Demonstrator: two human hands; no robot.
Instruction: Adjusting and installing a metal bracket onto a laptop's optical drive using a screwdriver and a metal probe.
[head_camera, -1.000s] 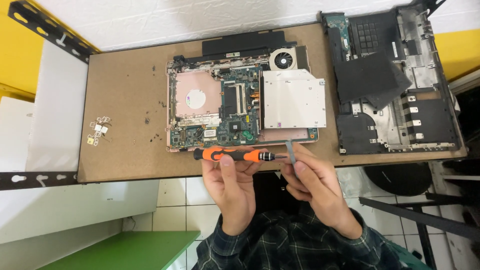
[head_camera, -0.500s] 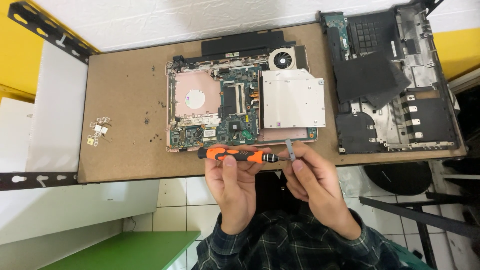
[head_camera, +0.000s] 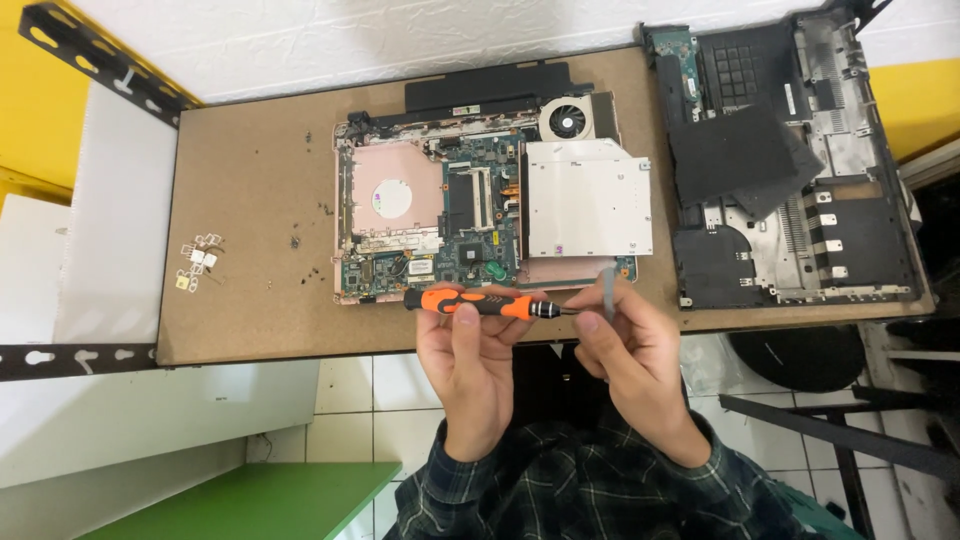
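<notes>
Little has shifted since a moment ago: the left hand (head_camera: 475, 365) still pinches the ribbed orange screwdriver (head_camera: 480, 303) sideways at lower centre, its tip by the right hand (head_camera: 635, 355), whose fingers grip a thin grey bit (head_camera: 607, 290). Above lies the bare green laptop board (head_camera: 470, 215) beside a smooth metal drive (head_camera: 588, 197).

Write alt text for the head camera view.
Left hand holds an orange-and-black screwdriver level while the right hand pinches a thin grey piece by its tip, above an opened laptop board on a brown table.
</notes>
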